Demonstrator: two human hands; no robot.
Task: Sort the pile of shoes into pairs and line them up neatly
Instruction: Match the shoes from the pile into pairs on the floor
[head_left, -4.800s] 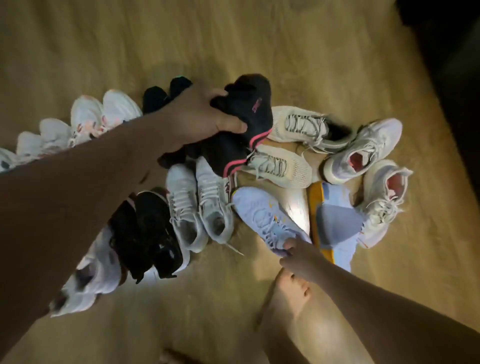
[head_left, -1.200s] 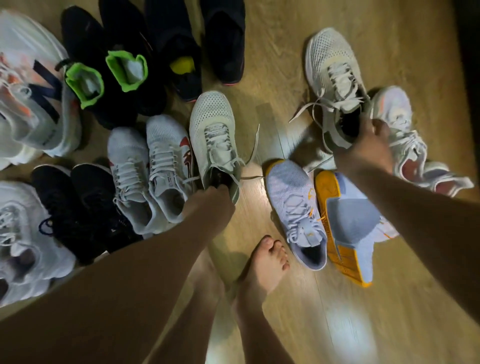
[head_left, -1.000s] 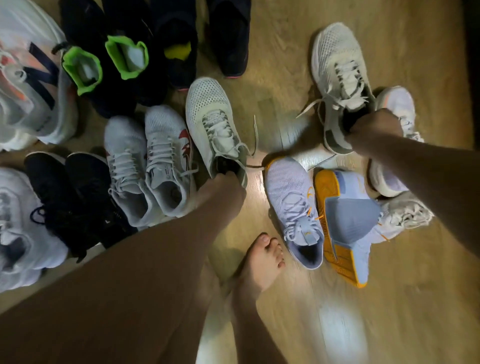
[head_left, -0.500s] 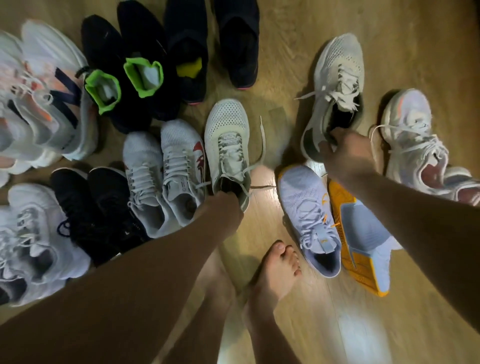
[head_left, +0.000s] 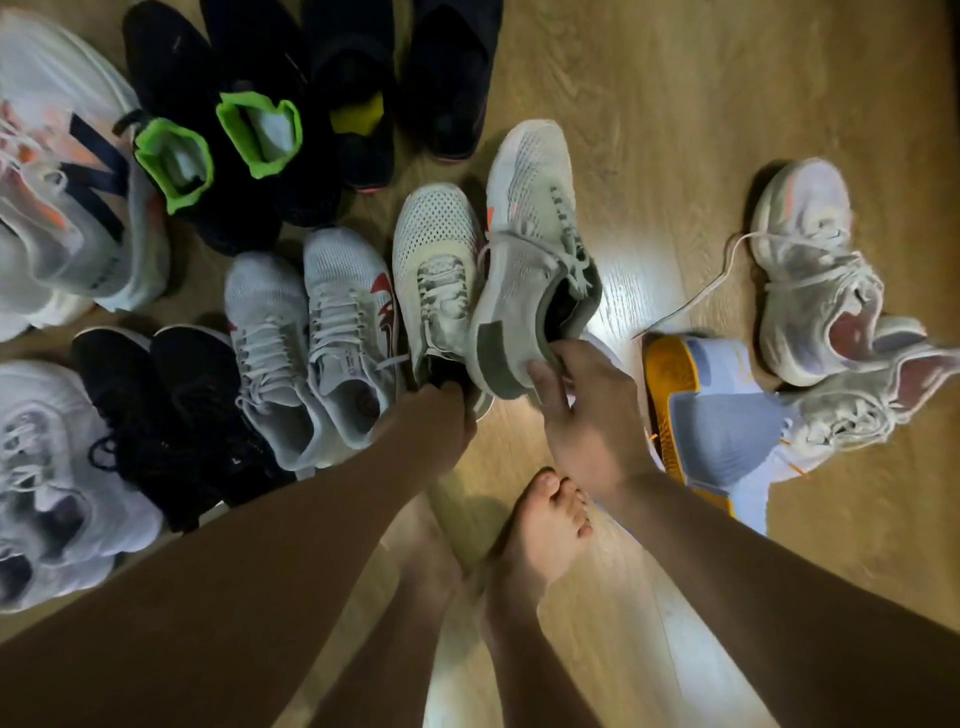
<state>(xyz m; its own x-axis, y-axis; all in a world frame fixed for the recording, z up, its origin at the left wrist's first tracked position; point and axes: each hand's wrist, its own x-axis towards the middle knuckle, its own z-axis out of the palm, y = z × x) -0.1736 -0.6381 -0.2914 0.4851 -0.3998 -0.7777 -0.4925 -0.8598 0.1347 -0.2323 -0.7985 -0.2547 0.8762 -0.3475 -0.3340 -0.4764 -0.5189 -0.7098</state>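
while the left hand (head_left: 441, 415) grips the heel of one cream mesh sneaker (head_left: 436, 260), the right hand (head_left: 587, 415) holds the matching sneaker (head_left: 530, 234) tilted against it.

the right hand's thumb and fingers pinch the matching sneaker's grey heel, and the shoe leans onto its partner, toes pointing away from the person. the left hand's fingertips are hidden in the heel opening of the cream mesh sneaker, which lies flat on the wooden floor (head_left: 675, 104) just right of a grey pair with red logos (head_left: 311, 338). a blue-and-yellow shoe (head_left: 717, 426) lies on its side further right, against two white sneakers with pink linings (head_left: 810, 270).
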